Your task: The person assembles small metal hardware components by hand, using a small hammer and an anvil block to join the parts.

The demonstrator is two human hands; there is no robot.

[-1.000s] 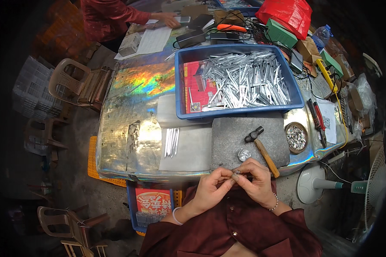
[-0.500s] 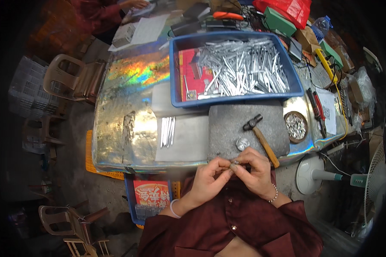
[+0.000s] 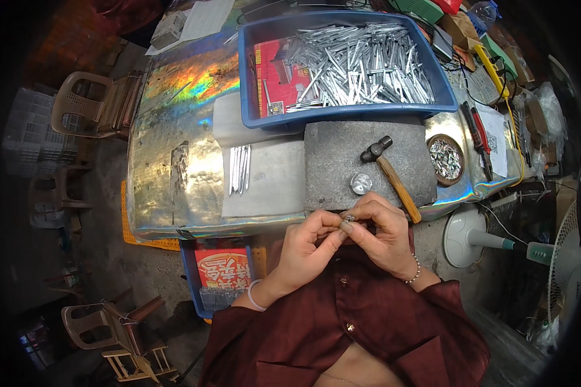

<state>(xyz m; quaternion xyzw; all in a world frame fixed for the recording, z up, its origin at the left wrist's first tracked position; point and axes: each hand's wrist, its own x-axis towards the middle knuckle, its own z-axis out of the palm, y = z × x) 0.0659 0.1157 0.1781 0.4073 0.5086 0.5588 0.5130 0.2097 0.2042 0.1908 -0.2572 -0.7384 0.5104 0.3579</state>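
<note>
My left hand (image 3: 308,250) and my right hand (image 3: 386,237) meet over the table's near edge, fingertips pinched together. Between them is a small shiny metal piece (image 3: 348,219), mostly covered by the fingers. Just beyond lies a grey slab (image 3: 332,155), bearing a small round silvery container (image 3: 361,183) and a hammer (image 3: 400,188) with a wooden handle. Left of the slab, several slim silvery strips (image 3: 239,169) rest side by side on a grey sheet (image 3: 271,193). A round bowl (image 3: 461,169) of small metal pieces stands right of the slab.
A blue tub (image 3: 246,84) heaped with silvery strips stands behind the slab. Red-handled pliers (image 3: 479,138) lie at the right. Below the table's front edge sits another blue bin (image 3: 191,274). A fan (image 3: 468,238) is at the right, chairs (image 3: 87,106) at the left.
The view has shifted, so the table and its things appear higher. Both hands stay pinched together, slightly higher in the picture, and more of the metal piece shows between the fingertips.
</note>
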